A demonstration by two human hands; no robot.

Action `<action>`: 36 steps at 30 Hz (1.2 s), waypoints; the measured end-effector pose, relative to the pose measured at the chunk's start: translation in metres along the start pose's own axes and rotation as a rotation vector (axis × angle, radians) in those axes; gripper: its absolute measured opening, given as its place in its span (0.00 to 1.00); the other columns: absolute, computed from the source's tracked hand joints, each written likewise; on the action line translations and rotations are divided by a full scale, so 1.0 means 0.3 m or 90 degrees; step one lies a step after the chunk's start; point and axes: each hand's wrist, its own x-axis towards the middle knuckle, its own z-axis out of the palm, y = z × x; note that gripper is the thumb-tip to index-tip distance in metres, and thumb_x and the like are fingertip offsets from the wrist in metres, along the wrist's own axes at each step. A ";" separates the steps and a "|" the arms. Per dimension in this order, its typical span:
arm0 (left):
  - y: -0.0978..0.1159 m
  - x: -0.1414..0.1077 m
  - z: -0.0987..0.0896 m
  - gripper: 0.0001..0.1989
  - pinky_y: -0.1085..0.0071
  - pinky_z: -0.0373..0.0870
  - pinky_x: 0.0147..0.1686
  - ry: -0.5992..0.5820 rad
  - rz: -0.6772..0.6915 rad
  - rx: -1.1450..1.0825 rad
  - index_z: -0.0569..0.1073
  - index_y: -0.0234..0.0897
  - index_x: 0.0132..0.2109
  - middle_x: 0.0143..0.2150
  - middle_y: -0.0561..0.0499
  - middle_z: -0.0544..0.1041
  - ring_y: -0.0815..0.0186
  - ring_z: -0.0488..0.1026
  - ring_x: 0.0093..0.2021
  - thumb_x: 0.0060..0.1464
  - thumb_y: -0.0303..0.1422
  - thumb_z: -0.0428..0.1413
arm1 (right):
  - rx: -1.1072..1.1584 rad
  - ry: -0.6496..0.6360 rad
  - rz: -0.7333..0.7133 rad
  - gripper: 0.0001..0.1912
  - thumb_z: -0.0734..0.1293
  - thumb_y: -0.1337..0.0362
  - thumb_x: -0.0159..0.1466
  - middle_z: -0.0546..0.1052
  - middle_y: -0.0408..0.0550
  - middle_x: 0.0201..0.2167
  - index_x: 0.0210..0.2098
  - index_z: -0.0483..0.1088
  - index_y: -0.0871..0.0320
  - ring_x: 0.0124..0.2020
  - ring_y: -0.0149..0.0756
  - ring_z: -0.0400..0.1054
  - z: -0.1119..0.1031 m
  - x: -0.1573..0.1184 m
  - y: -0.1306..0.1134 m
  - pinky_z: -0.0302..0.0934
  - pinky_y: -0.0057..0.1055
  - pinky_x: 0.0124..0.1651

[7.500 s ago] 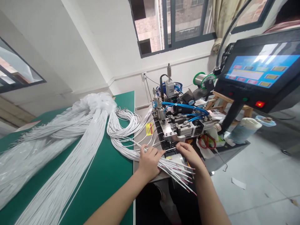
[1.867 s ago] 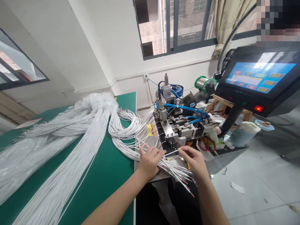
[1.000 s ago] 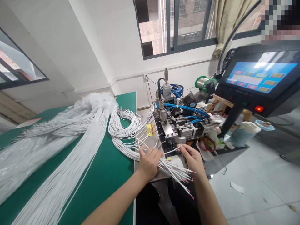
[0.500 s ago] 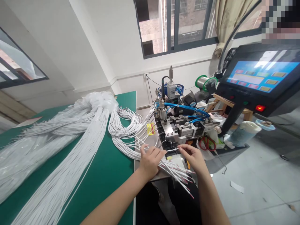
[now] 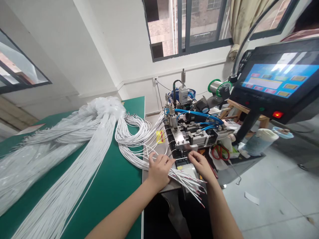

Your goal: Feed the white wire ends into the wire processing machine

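Between my hands a single white cable [image 5: 181, 158] runs across the front of a bench machine [image 5: 181, 137] with metal blocks and blue air tubes. My right hand [image 5: 200, 164] pinches that cable near its end, thumb against forefinger. My left hand [image 5: 159, 169] is curled, its fingers closed around the cable farther left. Under and beside the left hand lies a bundle of white cables [image 5: 185, 181], their reddish tips fanned out to the right over the table's front edge. Fingers hide part of the single cable.
A green table [image 5: 119, 196] on the left bears long white cable bundles [image 5: 82, 166] and clear plastic bags [image 5: 103, 106]. At the right are a touchscreen [image 5: 279, 79], red-handled scissors [image 5: 220, 152], a wire spool [image 5: 216, 87] and a bluish bottle [image 5: 260, 142]. Another person shows partly at the upper right.
My right hand has moved slightly left and up, in toward the machine, with the cable end. The left hand has barely shifted.
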 end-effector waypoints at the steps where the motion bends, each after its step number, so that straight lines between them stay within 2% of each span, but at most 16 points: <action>1: 0.000 0.000 0.001 0.20 0.53 0.48 0.53 -0.002 -0.003 0.000 0.74 0.42 0.43 0.34 0.50 0.75 0.61 0.70 0.39 0.40 0.23 0.53 | 0.021 -0.007 0.016 0.17 0.63 0.52 0.60 0.63 0.40 0.20 0.23 0.63 0.57 0.24 0.31 0.57 0.004 0.003 0.006 0.54 0.26 0.28; 6: 0.002 -0.002 0.003 0.21 0.52 0.48 0.53 -0.005 -0.008 -0.005 0.75 0.43 0.43 0.33 0.50 0.75 0.60 0.70 0.39 0.41 0.23 0.53 | 0.165 -0.014 0.115 0.18 0.65 0.50 0.57 0.60 0.38 0.18 0.22 0.62 0.57 0.21 0.29 0.54 0.026 0.006 0.045 0.50 0.26 0.25; 10: 0.005 0.000 0.001 0.20 0.51 0.47 0.54 -0.004 -0.015 -0.018 0.75 0.43 0.43 0.33 0.50 0.75 0.60 0.70 0.39 0.42 0.23 0.53 | 0.237 -0.007 0.136 0.18 0.67 0.50 0.56 0.59 0.37 0.18 0.23 0.62 0.58 0.21 0.27 0.52 0.035 -0.002 0.062 0.48 0.25 0.25; 17: 0.003 -0.002 0.002 0.19 0.49 0.47 0.54 -0.004 -0.018 -0.022 0.74 0.43 0.44 0.35 0.49 0.76 0.59 0.70 0.41 0.43 0.24 0.54 | 0.215 0.035 0.116 0.19 0.68 0.50 0.56 0.61 0.39 0.19 0.23 0.63 0.59 0.22 0.28 0.53 0.023 -0.016 0.068 0.47 0.25 0.25; 24: 0.001 -0.001 0.003 0.17 0.49 0.46 0.56 -0.003 -0.056 0.009 0.74 0.43 0.47 0.46 0.47 0.75 0.56 0.68 0.49 0.48 0.27 0.55 | 0.177 0.073 0.108 0.21 0.67 0.47 0.56 0.59 0.38 0.19 0.24 0.64 0.59 0.21 0.27 0.51 0.005 -0.029 0.079 0.46 0.25 0.25; 27: -0.001 -0.002 0.003 0.18 0.51 0.47 0.56 0.019 -0.021 0.021 0.72 0.44 0.51 0.44 0.48 0.76 0.59 0.70 0.46 0.51 0.28 0.54 | 0.176 0.086 0.105 0.21 0.67 0.47 0.56 0.58 0.37 0.18 0.24 0.64 0.59 0.20 0.27 0.50 -0.007 -0.036 0.062 0.45 0.25 0.23; 31: -0.006 -0.004 0.003 0.18 0.54 0.49 0.55 0.040 0.021 0.011 0.70 0.42 0.55 0.40 0.48 0.77 0.62 0.71 0.42 0.57 0.29 0.51 | 0.161 0.073 0.067 0.19 0.66 0.49 0.59 0.61 0.40 0.20 0.25 0.65 0.58 0.22 0.29 0.53 -0.020 -0.057 0.014 0.48 0.26 0.25; 36: -0.013 -0.008 0.007 0.22 0.54 0.48 0.54 0.037 0.031 -0.020 0.65 0.37 0.59 0.38 0.48 0.76 0.63 0.70 0.40 0.57 0.27 0.49 | 0.112 -0.013 0.018 0.15 0.67 0.53 0.60 0.68 0.43 0.22 0.26 0.70 0.59 0.25 0.31 0.60 -0.039 -0.090 -0.068 0.54 0.27 0.28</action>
